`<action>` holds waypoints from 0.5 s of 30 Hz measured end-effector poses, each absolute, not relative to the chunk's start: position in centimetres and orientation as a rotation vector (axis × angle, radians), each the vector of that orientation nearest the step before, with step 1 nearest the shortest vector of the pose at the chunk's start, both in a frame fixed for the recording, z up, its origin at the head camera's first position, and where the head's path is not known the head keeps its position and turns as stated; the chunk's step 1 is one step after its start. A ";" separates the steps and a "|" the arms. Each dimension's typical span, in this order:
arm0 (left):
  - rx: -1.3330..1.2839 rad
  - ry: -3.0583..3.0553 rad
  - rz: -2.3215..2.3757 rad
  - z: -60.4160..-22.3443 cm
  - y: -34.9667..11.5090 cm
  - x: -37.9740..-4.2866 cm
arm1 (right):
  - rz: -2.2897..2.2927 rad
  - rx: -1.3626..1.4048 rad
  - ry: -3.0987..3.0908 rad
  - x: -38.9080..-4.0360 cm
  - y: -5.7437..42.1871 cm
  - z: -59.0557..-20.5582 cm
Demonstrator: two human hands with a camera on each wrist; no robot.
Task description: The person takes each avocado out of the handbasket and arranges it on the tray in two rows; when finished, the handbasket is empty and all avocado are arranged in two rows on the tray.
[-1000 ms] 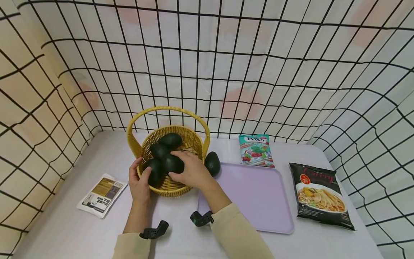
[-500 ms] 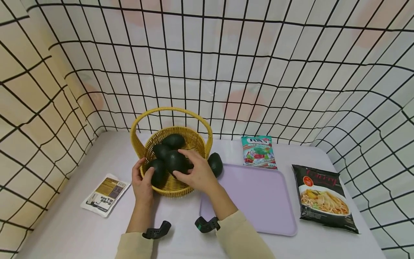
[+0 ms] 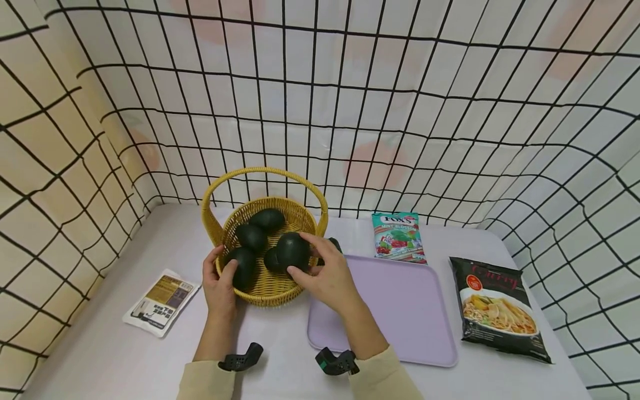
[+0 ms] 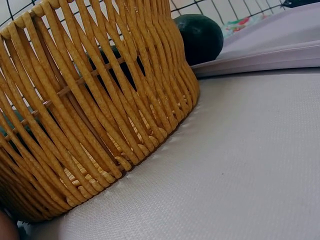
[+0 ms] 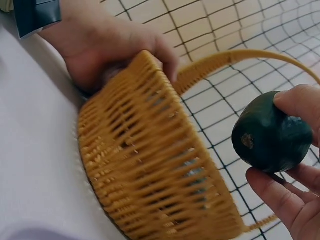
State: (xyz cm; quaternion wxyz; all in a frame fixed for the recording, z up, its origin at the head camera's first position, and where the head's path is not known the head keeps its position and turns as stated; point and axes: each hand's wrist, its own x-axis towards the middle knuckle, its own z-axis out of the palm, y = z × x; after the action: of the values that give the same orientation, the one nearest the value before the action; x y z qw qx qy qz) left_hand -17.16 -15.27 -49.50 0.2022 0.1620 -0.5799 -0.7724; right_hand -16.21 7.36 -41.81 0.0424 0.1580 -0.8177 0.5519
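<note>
In the head view my right hand (image 3: 327, 275) pinches a dark green avocado (image 3: 293, 252) between thumb and fingers, over the right side of a yellow wicker basket (image 3: 270, 300). The right wrist view shows this avocado (image 5: 270, 135) raised above the basket rim, its stem scar facing the camera. My left hand (image 3: 220, 289) grips the basket's left rim, fingers outside and thumb inside, close to an avocado (image 3: 243, 268). Several more avocados (image 3: 251, 238) lie in the basket. Another avocado (image 4: 200, 42) rests outside it, mostly hidden behind my right hand in the head view.
A lilac tray (image 3: 395, 311) lies right of the basket. Behind it is a teal candy bag (image 3: 399, 236), and further right a black noodle packet (image 3: 500, 311). A white and brown pouch (image 3: 161, 303) lies at the left. Black wire mesh (image 3: 350, 100) surrounds the table.
My right hand has lifted the avocado from among the others and carried it rightward, uncovering another avocado beneath. My left hand stays on the basket rim.
</note>
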 end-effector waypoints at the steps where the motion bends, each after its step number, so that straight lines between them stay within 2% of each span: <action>1: 0.453 -1.622 -2.157 -49.5 -15.3 -17.1 | 1.698 0.469 -2.496 -16.1 7.7 -41.8; 15: 0.459 -1.657 -2.169 -49.2 -15.4 -16.8 | 1.681 0.303 -2.440 -15.6 11.8 -41.3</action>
State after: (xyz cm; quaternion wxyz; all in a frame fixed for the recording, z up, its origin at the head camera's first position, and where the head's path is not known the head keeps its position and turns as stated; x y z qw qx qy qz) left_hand -16.81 -15.35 -49.25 0.1859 0.1631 -0.5883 -0.7699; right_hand -15.63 11.83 -41.27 0.0814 0.1012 -0.8164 0.5626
